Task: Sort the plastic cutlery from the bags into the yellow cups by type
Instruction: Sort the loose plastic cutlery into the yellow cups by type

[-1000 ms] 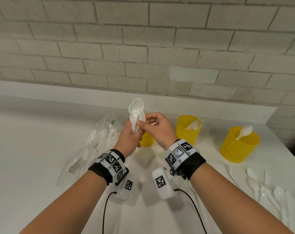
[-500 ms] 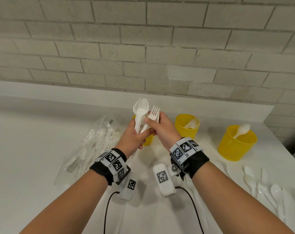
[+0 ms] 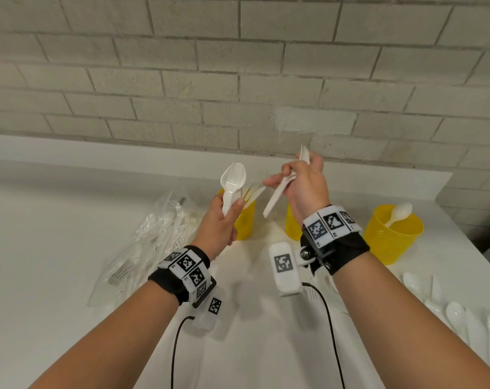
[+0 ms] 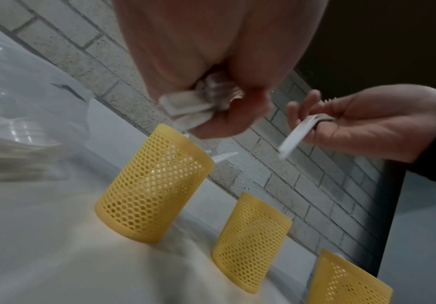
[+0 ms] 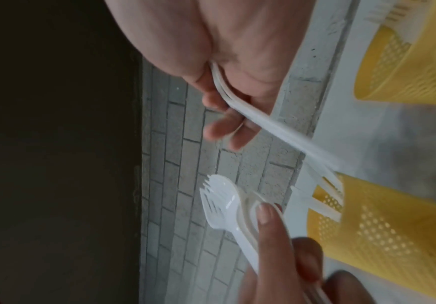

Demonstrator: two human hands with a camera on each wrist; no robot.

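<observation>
My left hand (image 3: 224, 217) grips a small bunch of white spoons and a fork (image 3: 232, 183), heads up, in front of the left yellow cup (image 3: 246, 220), which holds knives (image 3: 253, 193). My right hand (image 3: 305, 183) holds white forks (image 3: 280, 196) by their necks, handles slanting down-left, above the middle yellow cup (image 3: 292, 226). In the right wrist view the forks (image 5: 263, 121) cross my fingers (image 5: 219, 123). In the left wrist view the bundle (image 4: 201, 102) sits in my closed fist. The right yellow cup (image 3: 392, 237) holds one spoon (image 3: 399, 213).
A clear plastic bag (image 3: 148, 242) with more white cutlery lies on the white counter (image 3: 55, 248) to the left. Loose spoons and knives (image 3: 457, 310) lie at the right edge. A brick wall (image 3: 238, 80) rises behind a low ledge. Cables trail from both wrist cameras.
My right hand has pulled forks out of the bundle and moved right and up, away from my left hand. The left hand keeps the remaining cutlery and has barely moved.
</observation>
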